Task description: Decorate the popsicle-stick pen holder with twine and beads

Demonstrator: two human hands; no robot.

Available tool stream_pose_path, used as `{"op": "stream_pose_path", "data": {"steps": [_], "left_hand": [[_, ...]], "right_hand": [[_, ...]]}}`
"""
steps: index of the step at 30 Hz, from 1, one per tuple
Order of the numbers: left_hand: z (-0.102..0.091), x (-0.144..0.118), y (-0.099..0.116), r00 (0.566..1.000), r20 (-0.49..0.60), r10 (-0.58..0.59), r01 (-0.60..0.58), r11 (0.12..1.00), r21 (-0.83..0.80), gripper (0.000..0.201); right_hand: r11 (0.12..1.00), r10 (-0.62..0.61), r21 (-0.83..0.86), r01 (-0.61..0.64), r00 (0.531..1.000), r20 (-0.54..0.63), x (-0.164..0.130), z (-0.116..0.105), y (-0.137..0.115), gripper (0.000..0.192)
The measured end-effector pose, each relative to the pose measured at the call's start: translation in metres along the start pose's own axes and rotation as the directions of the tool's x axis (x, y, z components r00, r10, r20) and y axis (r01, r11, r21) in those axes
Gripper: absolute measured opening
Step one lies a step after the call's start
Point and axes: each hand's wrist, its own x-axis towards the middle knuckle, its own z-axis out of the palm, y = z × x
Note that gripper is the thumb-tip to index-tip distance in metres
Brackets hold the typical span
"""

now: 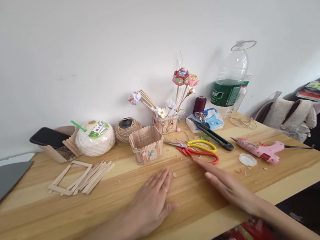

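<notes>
My left hand (155,199) lies flat on the wooden table (103,220), fingers stretched out, a ring on one finger. It holds nothing. My right hand (222,183) rests on its edge, fingers straight and empty, with its fingertips close to the red handle of the scissors (201,146). A small basket of craft sticks (147,145), trimmed with twine and small coloured balls, stands beyond my left hand. Between my hands lies a small pale chip (174,174). To the right are a pink glue gun (262,149), a white round lid (247,159) and a black utility knife (212,134).
Craft sticks (96,177) and a stick frame (59,189) lie at left. Along the wall stand a phone (47,137) in a stick holder, a wrapped coconut (95,139), a twine ball (128,130), a flower basket (166,123) and a large bottle (229,87).
</notes>
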Motion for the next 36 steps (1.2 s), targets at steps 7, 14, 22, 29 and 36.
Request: {"op": "stream_pose_path", "data": {"steps": [7,14,22,29,36], "left_hand": [[0.001,0.028,-0.012,0.944,-0.323,0.062,-0.038,0.996,0.08,0.033],[0.008,0.051,-0.002,0.943,-0.32,0.088,-0.052,0.991,0.12,0.028],[-0.001,0.04,-0.008,0.909,-0.395,0.136,-0.131,0.991,0.041,0.028],[-0.052,0.011,-0.022,0.763,-0.644,-0.043,-0.082,0.983,-0.162,0.02],[-0.087,0.003,-0.035,0.572,-0.669,-0.474,-0.013,0.811,-0.585,0.015]], "right_hand": [[0.91,0.116,0.414,0.008,0.955,-0.274,0.019,-0.033,-0.014,0.032],[0.951,0.005,0.301,0.064,0.975,-0.223,0.036,-0.057,-0.039,0.034],[0.95,-0.013,0.299,0.093,0.965,-0.26,0.052,-0.072,-0.045,0.028],[0.969,-0.24,-0.004,0.245,0.952,0.192,0.037,0.004,-0.062,0.052],[0.724,-0.658,0.137,0.676,0.619,0.428,0.05,0.11,-0.124,0.06]]}}
